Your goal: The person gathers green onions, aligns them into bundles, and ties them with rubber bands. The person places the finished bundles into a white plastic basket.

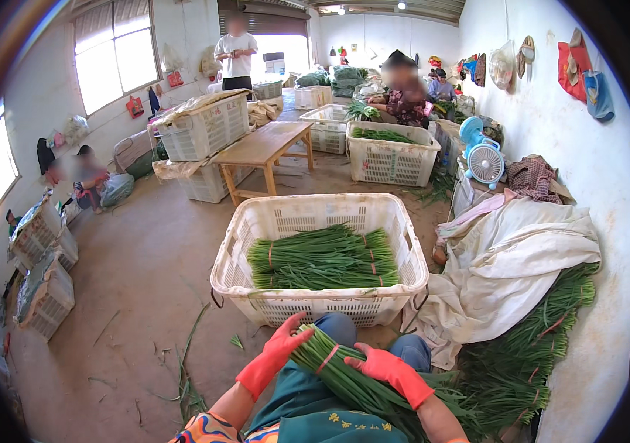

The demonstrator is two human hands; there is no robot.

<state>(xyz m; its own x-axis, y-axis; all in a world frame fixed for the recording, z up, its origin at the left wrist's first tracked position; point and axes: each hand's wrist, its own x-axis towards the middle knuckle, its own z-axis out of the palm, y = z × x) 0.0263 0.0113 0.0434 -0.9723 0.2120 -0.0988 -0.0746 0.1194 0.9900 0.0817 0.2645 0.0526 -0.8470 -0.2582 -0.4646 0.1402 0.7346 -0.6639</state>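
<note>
A long bundle of green chives (337,369), tied with a pink band, lies slantwise across my lap. My left hand (283,353), in a red rubber glove, is closed around its pale cut ends. My right hand (390,373), gloved the same way, grips the bundle from above, just past the band. Its leafy end trails to the lower right. Just beyond my knees stands a white plastic crate (230,284) with slotted sides. Several banded chive bundles (307,258) lie inside it.
At my right, more chives (522,362) are heaped, partly under a pale cloth (522,251). A blue fan (485,162) stands by the right wall. Ahead are a wooden bench (271,144) and another crate (392,159) of chives. Several people are farther back; loose leaves litter the floor.
</note>
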